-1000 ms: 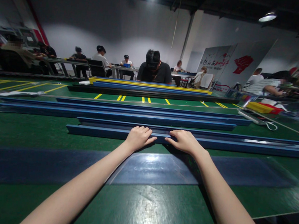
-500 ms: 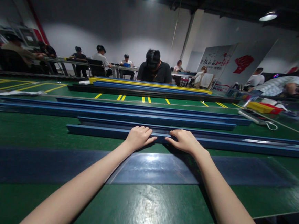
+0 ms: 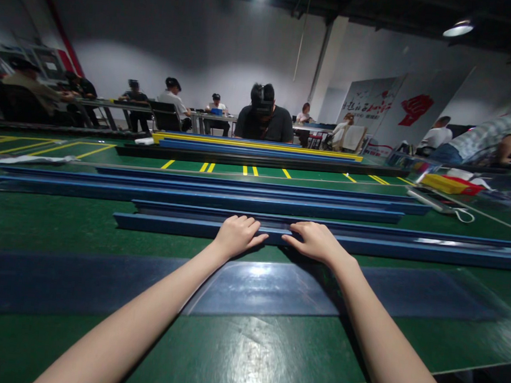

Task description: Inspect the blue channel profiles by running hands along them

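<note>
The head view shows both hands [image 3: 273, 239] gripping the near blue channel [image 3: 182, 227] beneath them.

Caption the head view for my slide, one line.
Both hands, left and right, rest on the nearest blue channel, beyond a clear strip.

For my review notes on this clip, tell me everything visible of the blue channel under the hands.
The blue channel is long, straight and glossy, perhaps plastic, with two raised lengthwise walls and a trough between. It lies crosswise on the green table, its left end in view, its right running out of the picture. The left hand and right hand rest on it near each other, thumbs at the near wall.
</note>
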`<action>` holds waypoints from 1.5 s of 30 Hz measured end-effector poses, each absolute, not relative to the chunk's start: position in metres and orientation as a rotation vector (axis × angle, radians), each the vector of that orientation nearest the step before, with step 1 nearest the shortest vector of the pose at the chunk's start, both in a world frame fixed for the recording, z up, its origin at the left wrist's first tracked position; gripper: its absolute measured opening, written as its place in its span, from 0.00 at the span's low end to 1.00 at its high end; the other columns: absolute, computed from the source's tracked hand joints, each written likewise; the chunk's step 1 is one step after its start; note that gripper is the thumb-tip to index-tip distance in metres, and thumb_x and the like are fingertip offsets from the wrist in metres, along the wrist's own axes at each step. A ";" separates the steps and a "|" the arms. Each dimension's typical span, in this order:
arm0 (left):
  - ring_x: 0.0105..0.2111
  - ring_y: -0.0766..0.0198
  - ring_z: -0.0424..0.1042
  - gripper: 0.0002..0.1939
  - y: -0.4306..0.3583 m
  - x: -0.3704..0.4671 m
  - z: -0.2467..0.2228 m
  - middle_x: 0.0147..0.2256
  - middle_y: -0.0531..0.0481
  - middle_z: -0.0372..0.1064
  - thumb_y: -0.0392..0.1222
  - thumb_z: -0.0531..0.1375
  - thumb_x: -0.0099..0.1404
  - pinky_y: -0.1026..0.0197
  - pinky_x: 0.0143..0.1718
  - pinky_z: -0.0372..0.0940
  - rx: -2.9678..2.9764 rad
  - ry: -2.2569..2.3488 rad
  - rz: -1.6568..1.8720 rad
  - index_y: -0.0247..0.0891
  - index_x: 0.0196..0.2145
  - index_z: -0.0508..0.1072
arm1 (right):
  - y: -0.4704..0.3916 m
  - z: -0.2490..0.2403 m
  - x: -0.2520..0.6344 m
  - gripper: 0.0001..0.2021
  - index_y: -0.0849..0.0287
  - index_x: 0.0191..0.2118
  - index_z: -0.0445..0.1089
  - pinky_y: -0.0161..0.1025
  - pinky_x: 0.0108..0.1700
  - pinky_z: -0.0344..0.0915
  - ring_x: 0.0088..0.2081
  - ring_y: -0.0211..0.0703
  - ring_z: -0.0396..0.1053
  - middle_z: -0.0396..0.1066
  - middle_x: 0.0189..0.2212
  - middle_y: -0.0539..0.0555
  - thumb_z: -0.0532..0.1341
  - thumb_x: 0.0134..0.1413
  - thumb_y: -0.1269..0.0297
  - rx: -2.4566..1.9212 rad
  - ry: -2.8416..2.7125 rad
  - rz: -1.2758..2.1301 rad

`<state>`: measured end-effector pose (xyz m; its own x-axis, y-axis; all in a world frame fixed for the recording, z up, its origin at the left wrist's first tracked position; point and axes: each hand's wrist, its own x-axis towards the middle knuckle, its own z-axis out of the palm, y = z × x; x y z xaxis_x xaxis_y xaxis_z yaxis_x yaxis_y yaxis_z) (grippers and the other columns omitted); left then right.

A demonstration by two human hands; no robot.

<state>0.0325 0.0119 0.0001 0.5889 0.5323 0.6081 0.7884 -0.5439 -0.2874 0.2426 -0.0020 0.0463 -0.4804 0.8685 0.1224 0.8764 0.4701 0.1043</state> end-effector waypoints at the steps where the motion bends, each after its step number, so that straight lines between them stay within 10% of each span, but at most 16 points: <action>1: 0.26 0.64 0.66 0.19 0.012 0.032 0.000 0.24 0.48 0.68 0.51 0.47 0.64 0.62 0.26 0.53 -2.276 -1.046 -0.625 0.35 0.27 0.68 | -0.002 0.046 0.243 0.19 0.58 0.33 0.68 0.33 0.32 0.54 0.36 0.43 0.68 0.72 0.34 0.55 0.46 0.56 0.52 -1.565 -2.649 -0.242; 45: 0.26 0.64 0.66 0.20 0.013 0.032 -0.001 0.24 0.49 0.67 0.52 0.46 0.64 0.62 0.26 0.53 -2.262 -1.030 -0.626 0.36 0.26 0.67 | -0.001 0.045 0.243 0.19 0.58 0.32 0.67 0.33 0.31 0.52 0.36 0.43 0.68 0.72 0.34 0.55 0.46 0.56 0.52 -1.564 -2.644 -0.234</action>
<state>0.0321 0.0127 -0.0011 0.5937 0.5180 0.6157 0.7851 -0.5408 -0.3020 0.2433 -0.0014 0.0446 -0.4832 0.8659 0.1293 0.8752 0.4736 0.0990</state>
